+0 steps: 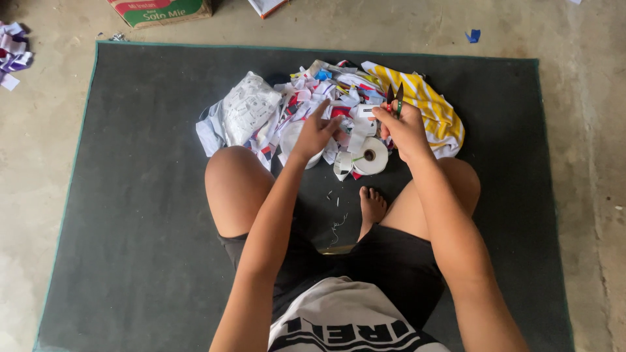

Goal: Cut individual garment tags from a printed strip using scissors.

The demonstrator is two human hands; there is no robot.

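Left hand (315, 133) fingers spread on label pile (326, 104); right hand (405, 127) gripping snips (394, 99)

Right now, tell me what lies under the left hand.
The left hand rests on a heap of white and coloured cloth scraps, beside a roll of white tape. Whatever sits directly beneath the palm is covered. The right hand holds small snips.

I see my left hand (315, 133) resting fingers-down on the heap of cut fabric labels (313, 104), just beside a white tape roll (372, 156). My right hand (405, 127) grips small thread snips (394, 99), blades pointing up and parted. A yellow striped cloth (430, 104) lies behind it, all on a dark mat (143, 195) over concrete.
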